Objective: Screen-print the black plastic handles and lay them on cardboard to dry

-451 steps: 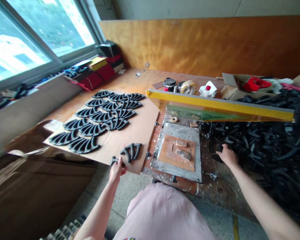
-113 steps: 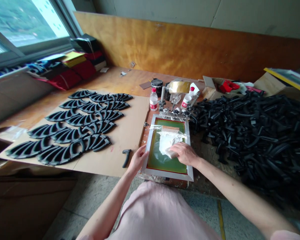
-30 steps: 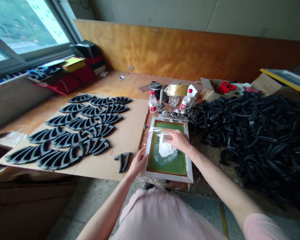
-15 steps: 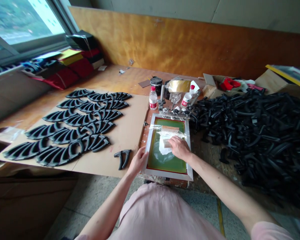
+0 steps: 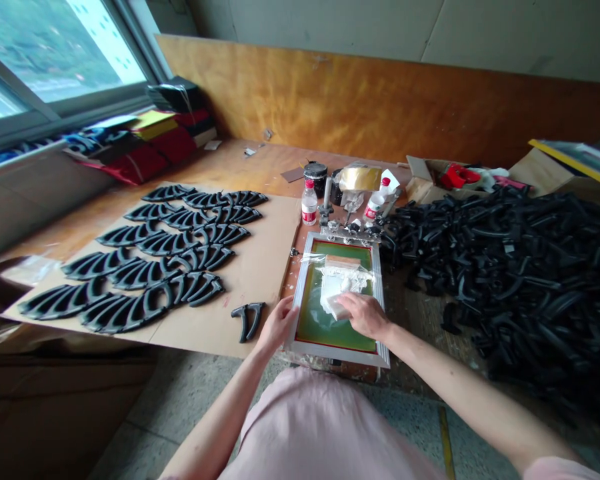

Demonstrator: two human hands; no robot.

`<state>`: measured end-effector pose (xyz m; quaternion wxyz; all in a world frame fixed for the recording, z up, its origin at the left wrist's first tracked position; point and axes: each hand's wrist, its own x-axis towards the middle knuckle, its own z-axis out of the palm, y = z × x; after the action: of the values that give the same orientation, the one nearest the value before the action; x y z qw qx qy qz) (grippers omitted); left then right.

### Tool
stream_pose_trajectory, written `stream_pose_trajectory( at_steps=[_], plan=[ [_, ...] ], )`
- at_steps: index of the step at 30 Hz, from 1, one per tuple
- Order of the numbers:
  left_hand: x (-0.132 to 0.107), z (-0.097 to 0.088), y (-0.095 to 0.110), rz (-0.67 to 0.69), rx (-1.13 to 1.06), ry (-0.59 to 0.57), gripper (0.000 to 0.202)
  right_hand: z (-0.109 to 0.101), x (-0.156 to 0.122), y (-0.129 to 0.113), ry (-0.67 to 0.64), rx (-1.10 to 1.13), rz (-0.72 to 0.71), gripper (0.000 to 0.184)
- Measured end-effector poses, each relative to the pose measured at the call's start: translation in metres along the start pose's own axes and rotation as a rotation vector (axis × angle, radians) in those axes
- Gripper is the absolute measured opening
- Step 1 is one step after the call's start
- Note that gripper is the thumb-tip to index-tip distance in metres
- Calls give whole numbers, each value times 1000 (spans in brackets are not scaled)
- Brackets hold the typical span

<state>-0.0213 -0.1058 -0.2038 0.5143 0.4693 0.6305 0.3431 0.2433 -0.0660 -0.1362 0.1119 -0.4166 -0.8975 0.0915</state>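
Head camera: the left hand (image 5: 279, 325) grips the near left edge of the screen frame (image 5: 337, 351), while the right hand (image 5: 364, 313), fingers curled, holds a small white-smeared block (image 5: 337, 308) on the frame's green mesh (image 5: 325, 330), against a patch of white ink (image 5: 341, 283). Left of the frame two black curved pieces (image 5: 249, 319) lie on cardboard (image 5: 263, 263); right of it sprawls a black heap (image 5: 505, 253), and beyond it stand bottles (image 5: 309, 205).

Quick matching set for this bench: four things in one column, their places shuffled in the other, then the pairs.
1 left hand
2 right hand
3 red-capped clear plastic bottle
4 heap of black plastic handles

A on the left rail of the silver-framed green screen
B right of that screen
C on the white wad over its mesh
D beyond its far rail

Pairs: 1-A, 2-C, 3-D, 4-B
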Motion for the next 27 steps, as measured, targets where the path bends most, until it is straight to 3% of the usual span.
stream_pose_trajectory(
  at_steps=[3, 5, 9, 11, 14, 16, 18, 22, 25, 27],
  plan=[
    [-3, -1, 7, -9, -13, 4, 63, -9, -1, 2, -58, 42, 1, 28],
    [-7, -4, 16, -17, -52, -19, 65, -22, 15, 6, -11, 67, 68, 27],
    [-18, -17, 52, -37, -151, -84, 77, -57, 58, 29, 168, 40, 272, 59],
    [-22, -23, 76, -26, -180, -82, 76, -76, 63, 52, 293, 48, 361, 60],
    [-20, -28, 118, 55, -236, -10, 67, -91, 44, 94, 550, 117, 547, 46],
    [-11, -27, 149, 173, -303, 49, 63, -84, 21, 112, 577, 154, 695, 42],
    [1, -24, 180, 308, -376, 54, 61, -60, 1, 113, 446, 182, 741, 38],
    [23, -18, 222, 424, -439, 18, 57, 6, -16, 72, 90, 110, 458, 33],
    [18, -3, 210, 394, -471, 107, 52, 32, -11, 37, -17, -53, 419, 21],
    [2, 15, 179, 210, -471, 14, 53, 34, -6, 16, -36, -72, 521, 14]
  ],
)
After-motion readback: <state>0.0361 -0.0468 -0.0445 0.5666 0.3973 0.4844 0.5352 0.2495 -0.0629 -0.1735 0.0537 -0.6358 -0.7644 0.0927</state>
